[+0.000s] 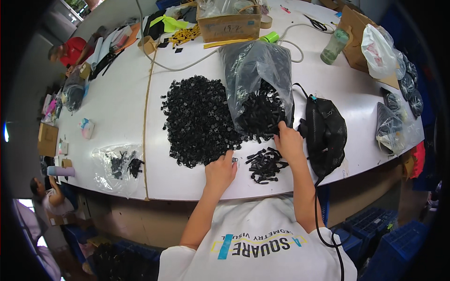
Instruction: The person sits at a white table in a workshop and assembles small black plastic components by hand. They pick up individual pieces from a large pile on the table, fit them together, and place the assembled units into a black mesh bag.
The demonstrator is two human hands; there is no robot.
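Note:
My left hand [220, 172] rests at the near edge of a wide heap of small black looped pieces [199, 122]. Its fingers are drawn together, and what they pinch is too small to name. At the mouth of a large clear plastic bag [255, 61], my right hand [289, 144] reaches toward black stick-like pieces [262, 110] spilling out. Its forefinger and thumb are apart, touching or just over those pieces; its other fingers are partly hidden. Between my two hands, close to the table's front edge, lies a smaller pile of black stick-like pieces [265, 165].
A black mesh bag [326, 133] with a cord lies right of my right hand. A clear bag [117, 175] holding black pieces sits at the left. Farther back are a cardboard box [228, 27], a grey cable [187, 68] and a bottle [334, 47]. Two other people are at the far left.

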